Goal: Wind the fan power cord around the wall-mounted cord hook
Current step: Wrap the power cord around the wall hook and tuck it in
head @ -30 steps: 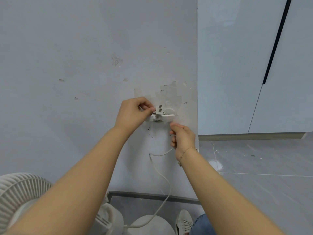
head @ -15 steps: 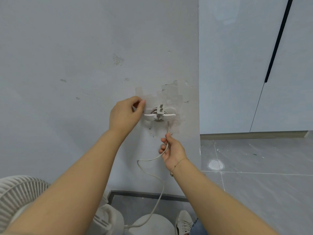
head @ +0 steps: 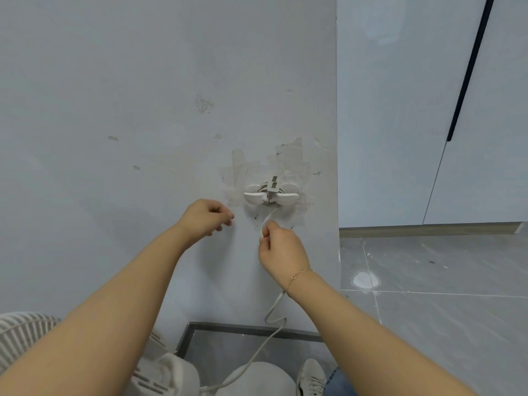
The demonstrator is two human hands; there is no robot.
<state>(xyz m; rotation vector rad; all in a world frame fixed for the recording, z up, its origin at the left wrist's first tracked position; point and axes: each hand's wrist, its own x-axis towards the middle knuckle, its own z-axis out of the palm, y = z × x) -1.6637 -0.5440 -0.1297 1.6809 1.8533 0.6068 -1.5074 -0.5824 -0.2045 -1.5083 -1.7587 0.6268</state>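
Observation:
A white cord hook (head: 271,196) with two flat wings is stuck to the grey wall over a taped patch. The plug's prongs stick up at its centre. The white power cord (head: 267,342) runs from the hook down to the fan base (head: 257,378) at the bottom. My right hand (head: 281,247) pinches the cord just below the hook, pulling it down and left. My left hand (head: 207,217) hovers left of the hook with curled fingers, holding nothing, apart from the hook.
The white fan's grille (head: 25,335) shows at the bottom left. The wall ends at a corner (head: 337,167) right of the hook, with grey floor tiles (head: 443,295) and white cabinet doors beyond. My shoe (head: 310,377) stands beside the fan base.
My left hand let go of the hook's left wing and dropped down and away. My right hand moved left under the hook, drawing the cord tighter; the loose loop has shrunk.

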